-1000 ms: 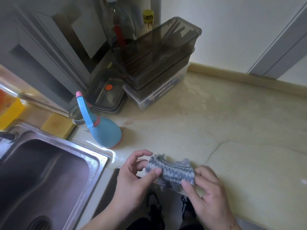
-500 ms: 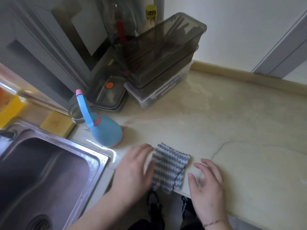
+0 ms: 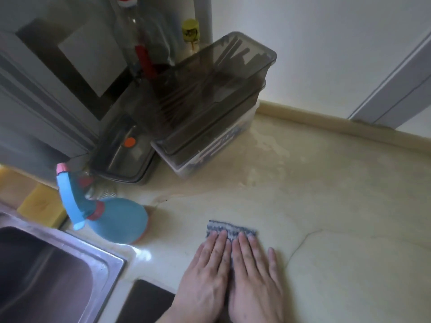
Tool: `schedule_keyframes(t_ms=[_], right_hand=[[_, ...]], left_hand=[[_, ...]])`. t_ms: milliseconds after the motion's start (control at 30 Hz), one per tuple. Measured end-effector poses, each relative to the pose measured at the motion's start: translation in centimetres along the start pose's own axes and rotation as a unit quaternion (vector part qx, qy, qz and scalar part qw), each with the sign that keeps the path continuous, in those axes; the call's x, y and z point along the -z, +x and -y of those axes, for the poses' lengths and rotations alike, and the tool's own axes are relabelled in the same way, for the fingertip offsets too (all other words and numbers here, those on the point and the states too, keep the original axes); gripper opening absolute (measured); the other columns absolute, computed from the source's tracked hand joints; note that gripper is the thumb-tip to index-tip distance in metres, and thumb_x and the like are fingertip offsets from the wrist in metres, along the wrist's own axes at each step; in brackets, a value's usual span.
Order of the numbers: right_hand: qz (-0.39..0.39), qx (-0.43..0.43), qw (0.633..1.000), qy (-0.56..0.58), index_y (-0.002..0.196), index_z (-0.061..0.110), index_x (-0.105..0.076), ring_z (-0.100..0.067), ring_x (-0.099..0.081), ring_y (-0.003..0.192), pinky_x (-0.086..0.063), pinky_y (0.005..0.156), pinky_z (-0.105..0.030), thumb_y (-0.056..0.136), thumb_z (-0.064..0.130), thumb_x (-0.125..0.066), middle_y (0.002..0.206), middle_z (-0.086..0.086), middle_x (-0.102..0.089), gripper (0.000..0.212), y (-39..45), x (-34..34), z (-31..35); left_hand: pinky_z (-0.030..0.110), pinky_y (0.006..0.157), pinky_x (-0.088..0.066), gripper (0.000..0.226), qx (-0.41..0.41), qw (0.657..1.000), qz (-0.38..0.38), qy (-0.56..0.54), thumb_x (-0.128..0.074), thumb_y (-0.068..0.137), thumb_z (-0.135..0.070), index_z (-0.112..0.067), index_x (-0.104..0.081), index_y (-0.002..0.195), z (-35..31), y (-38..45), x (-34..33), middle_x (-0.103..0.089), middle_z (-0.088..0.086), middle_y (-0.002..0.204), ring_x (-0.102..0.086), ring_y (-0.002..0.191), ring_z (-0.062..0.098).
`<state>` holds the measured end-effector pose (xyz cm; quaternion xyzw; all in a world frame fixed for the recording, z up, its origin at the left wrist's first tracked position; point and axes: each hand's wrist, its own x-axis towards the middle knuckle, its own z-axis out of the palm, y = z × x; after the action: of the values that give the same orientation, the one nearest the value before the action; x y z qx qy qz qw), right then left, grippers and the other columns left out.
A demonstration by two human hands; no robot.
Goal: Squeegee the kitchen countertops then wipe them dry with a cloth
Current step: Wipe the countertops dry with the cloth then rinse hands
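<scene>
**Head view: both hands flat on striped cloth, counter's near edge**

Head camera, looking down. Pressed flat on a small grey-and-white striped cloth [image 3: 231, 230]: left hand [image 3: 205, 276] and right hand [image 3: 254, 278], side by side and touching, fingers straight and close together, nothing gripped. Only the cloth's far strip showing past the fingertips, nubbly in texture, the rest hidden under the palms. Lay on the pale cream stone countertop [image 3: 338, 217], smooth and glossy, marked by a thin curving crack line to the right of the hands and a blotchy wet-looking patch nearer the back wall.

Left of the hands, well apart: a blue plastic spray bottle [image 3: 116, 220], rounded body, red collar, pink tip. Beyond it, a brushed stainless-steel sink [image 3: 70, 248] with a raised rim, and a yellow sponge [image 3: 39, 206] behind that rim. Farther back, a smoked translucent cutlery box [image 3: 210, 101], rectangular with rounded corners, beside a low dark-lidded container [image 3: 123, 155] with an orange dot. Tall bottles [image 3: 140, 43] blurred behind.

Near counter edge just under the wrists; a dark rectangular shape [image 3: 144, 301] below it. Broad bare stone right of the hands, up to the raised beige backsplash strip [image 3: 349, 122].
</scene>
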<state>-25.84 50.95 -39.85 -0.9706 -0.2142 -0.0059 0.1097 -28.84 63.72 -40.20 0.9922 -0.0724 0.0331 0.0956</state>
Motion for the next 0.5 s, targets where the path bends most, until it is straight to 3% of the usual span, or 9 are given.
schedule_keyframes(t_ms=[133,233,300,367,433,500], right_hand=[[0.037,-0.008,0.999,-0.018,0.132,0.003,-0.057,-0.026,-0.040,0.136,-0.017,0.113,-0.045,0.078,0.024,-0.038,0.141,-0.012,-0.051,0.060,5.1,0.1,-2.4],[0.057,-0.038,0.997,-0.046,0.133,0.000,-0.054,-0.029,-0.046,0.133,-0.011,0.115,-0.042,0.081,0.020,-0.031,0.141,-0.015,-0.050,0.061,11.4,0.3,-5.6],[0.078,-0.050,0.994,-0.066,0.146,0.004,-0.037,-0.025,-0.031,0.143,-0.006,0.116,-0.039,0.085,0.020,-0.017,0.153,-0.011,-0.034,0.065,16.5,1.3,-8.2],[0.113,-0.054,0.989,-0.075,0.154,0.010,-0.011,-0.019,-0.007,0.149,-0.002,0.119,-0.038,0.094,0.019,-0.012,0.162,-0.004,-0.008,0.060,21.6,2.3,-10.9],[0.129,-0.057,0.986,-0.087,0.154,0.013,-0.004,-0.018,-0.002,0.149,-0.003,0.119,-0.038,0.100,0.018,-0.018,0.162,-0.002,-0.002,0.056,25.8,2.8,-13.1],[0.109,-0.042,0.988,-0.096,0.154,0.011,-0.006,-0.021,-0.008,0.148,-0.008,0.119,-0.038,0.100,0.018,-0.020,0.162,-0.004,-0.009,0.055,28.4,2.9,-14.5]], left_hand=[[0.045,0.104,-0.044,0.051,-0.020,0.999,0.047,0.001,-0.038,0.086,-0.018,-0.001,-0.058,0.130,0.6,6.4,0.3,-0.052,0.020,0.138,-0.046,0.131,0.036],[0.046,0.108,-0.039,0.051,-0.028,0.997,0.062,0.028,-0.036,0.086,-0.017,0.003,-0.058,0.127,0.6,14.1,0.3,-0.054,0.022,0.134,-0.048,0.129,0.036],[0.037,0.117,-0.021,0.055,-0.005,0.996,0.063,0.058,-0.028,0.090,-0.014,0.004,-0.045,0.138,-0.1,20.2,0.6,-0.042,0.021,0.145,-0.038,0.138,0.032],[0.032,0.119,0.001,0.054,0.022,0.994,0.084,0.067,-0.021,0.098,-0.012,0.000,-0.013,0.151,-0.4,26.1,-0.1,-0.011,0.016,0.160,-0.009,0.148,0.027],[0.033,0.120,0.002,0.056,0.046,0.989,0.107,0.093,-0.025,0.101,-0.014,-0.003,-0.004,0.152,-0.3,30.9,-1.2,-0.001,0.013,0.161,0.000,0.149,0.025],[0.035,0.121,-0.002,0.056,0.039,0.988,0.087,0.121,-0.028,0.101,-0.014,-0.002,-0.008,0.152,0.0,33.8,-2.2,-0.007,0.015,0.160,-0.004,0.148,0.028]])
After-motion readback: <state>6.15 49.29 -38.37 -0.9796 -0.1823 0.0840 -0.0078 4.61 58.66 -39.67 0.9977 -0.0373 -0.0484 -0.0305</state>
